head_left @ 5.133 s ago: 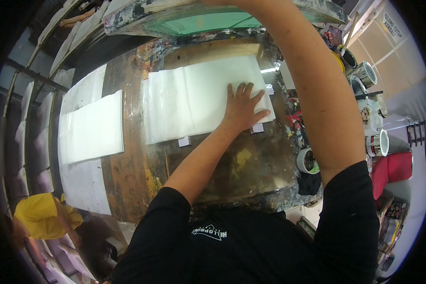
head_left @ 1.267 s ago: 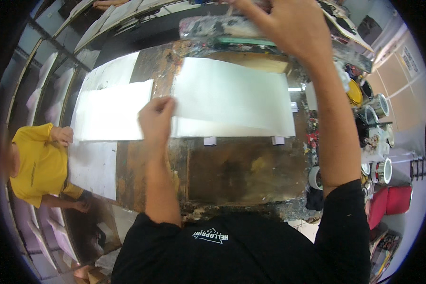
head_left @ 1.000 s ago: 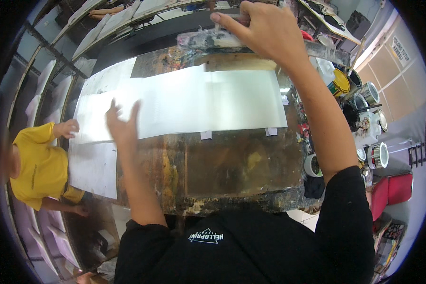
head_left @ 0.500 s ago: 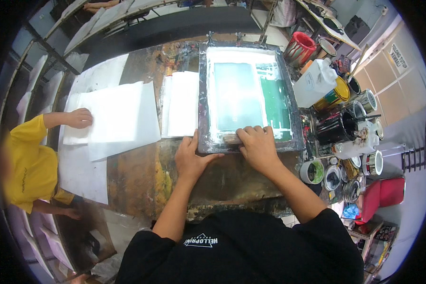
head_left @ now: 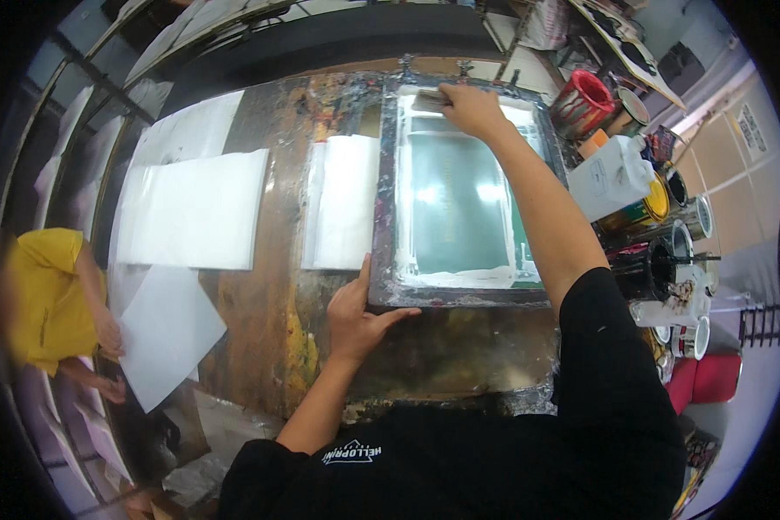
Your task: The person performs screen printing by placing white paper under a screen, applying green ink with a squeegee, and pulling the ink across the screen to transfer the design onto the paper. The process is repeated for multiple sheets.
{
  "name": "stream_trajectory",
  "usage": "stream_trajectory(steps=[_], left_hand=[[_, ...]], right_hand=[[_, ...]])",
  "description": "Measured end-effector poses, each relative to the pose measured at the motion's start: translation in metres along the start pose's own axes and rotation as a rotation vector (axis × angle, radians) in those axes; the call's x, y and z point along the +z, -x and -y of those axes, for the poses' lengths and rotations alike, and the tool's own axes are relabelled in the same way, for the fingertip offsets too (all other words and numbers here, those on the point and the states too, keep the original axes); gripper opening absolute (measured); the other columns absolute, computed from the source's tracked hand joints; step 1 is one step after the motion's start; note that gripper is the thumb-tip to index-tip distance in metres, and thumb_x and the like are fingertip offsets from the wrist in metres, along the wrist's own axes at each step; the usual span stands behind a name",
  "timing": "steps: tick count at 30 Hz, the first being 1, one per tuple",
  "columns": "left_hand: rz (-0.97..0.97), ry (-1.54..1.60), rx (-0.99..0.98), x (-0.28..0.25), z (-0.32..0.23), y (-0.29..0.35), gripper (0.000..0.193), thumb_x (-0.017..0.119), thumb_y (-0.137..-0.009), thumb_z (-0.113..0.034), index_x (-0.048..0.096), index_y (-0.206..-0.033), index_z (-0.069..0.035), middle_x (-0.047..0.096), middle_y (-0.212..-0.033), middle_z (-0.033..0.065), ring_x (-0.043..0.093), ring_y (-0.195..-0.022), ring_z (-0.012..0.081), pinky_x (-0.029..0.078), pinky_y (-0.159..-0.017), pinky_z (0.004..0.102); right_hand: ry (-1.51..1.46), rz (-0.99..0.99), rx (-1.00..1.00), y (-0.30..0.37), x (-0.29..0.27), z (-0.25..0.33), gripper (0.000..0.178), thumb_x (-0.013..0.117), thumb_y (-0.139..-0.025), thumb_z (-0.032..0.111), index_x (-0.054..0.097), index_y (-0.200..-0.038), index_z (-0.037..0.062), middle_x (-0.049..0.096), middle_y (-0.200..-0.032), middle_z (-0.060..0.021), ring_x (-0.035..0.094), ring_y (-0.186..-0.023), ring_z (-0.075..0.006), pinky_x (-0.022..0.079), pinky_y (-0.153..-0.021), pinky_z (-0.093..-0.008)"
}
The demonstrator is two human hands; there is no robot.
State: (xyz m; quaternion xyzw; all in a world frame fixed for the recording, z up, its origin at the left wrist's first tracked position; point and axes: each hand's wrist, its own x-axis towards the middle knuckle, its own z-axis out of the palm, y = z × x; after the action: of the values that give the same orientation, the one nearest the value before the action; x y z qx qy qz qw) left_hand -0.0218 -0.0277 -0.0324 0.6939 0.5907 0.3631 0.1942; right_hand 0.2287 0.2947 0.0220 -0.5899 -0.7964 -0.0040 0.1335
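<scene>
A screen-printing frame (head_left: 384,234) with a dark, stained border lies flat on the worktable (head_left: 273,286). Its green mesh (head_left: 459,230) has white ink around the edges. At the far end of the mesh, my right hand (head_left: 474,111) grips a squeegee (head_left: 428,101), that forearm reaching over the frame's right side. My left hand (head_left: 354,321) rests at the near left corner of the frame, index finger and thumb spread along the two edges, holding nothing. Left of the frame sits a stack of white paper (head_left: 348,208), its right side touching or under the border; I cannot tell which.
A co-worker in a yellow shirt (head_left: 48,286) holds a white sheet (head_left: 172,334) at the left, near a larger paper stack (head_left: 195,212). Along the right stand a red-stained can (head_left: 583,102), a white jug (head_left: 611,178) and a black-stained can (head_left: 648,267). Clamps (head_left: 465,69) sit behind the frame.
My right hand and the squeegee have gone from the frame's near edge to its far end. My left hand stays at the corner. The co-worker has drawn a sheet off the left stack toward themselves.
</scene>
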Motion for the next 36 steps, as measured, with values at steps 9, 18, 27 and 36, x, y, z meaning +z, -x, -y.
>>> stream_trajectory(steps=[9,18,27,36], left_hand=[[0.035,-0.071,-0.031,0.0,-0.001,0.002,0.108,0.095,-0.068,-0.044,0.048,-0.153,0.002,0.074,-0.104,0.0198,0.072,-0.089,0.0344,0.055,-0.08,0.0412],[-0.26,0.56,0.019,0.001,-0.029,-0.026,0.092,0.091,-0.082,-0.033,0.047,-0.154,0.003,0.071,-0.11,0.0144,0.069,-0.099,0.0215,0.055,-0.085,0.0356],[-0.2,-0.29,-0.006,-0.013,0.035,-0.091,0.084,0.081,-0.09,-0.025,0.037,-0.154,0.009,0.058,-0.126,0.0247,0.065,-0.103,0.0394,0.056,-0.085,0.0467],[-0.095,-0.091,-0.17,-0.004,0.0,-0.103,0.055,0.074,-0.091,-0.011,0.057,-0.139,0.011,0.071,-0.077,0.0189,0.07,-0.072,0.0345,0.056,-0.073,0.044]], right_hand=[[0.129,-0.008,-0.124,0.147,-0.019,0.052,0.027,0.07,-0.085,0.024,0.063,-0.108,0.0104,0.071,-0.097,-0.012,0.07,-0.095,-0.0344,0.052,-0.079,-0.0538],[0.053,-0.144,-0.156,0.248,-0.131,0.129,0.051,0.069,-0.093,0.05,0.063,-0.104,0.0016,0.065,-0.097,-0.0156,0.065,-0.09,-0.0337,0.048,-0.079,-0.048],[0.057,-0.597,-0.182,0.135,-0.212,0.117,0.063,0.061,-0.096,0.063,0.066,-0.073,0.0044,0.063,-0.073,-0.0123,0.061,-0.068,-0.0321,0.039,-0.075,-0.0448],[-0.012,-0.491,-0.057,0.098,-0.256,0.114,0.078,0.053,-0.096,0.07,0.073,-0.069,-0.0001,0.069,-0.066,-0.019,0.071,-0.07,-0.0366,0.054,-0.069,-0.0477]])
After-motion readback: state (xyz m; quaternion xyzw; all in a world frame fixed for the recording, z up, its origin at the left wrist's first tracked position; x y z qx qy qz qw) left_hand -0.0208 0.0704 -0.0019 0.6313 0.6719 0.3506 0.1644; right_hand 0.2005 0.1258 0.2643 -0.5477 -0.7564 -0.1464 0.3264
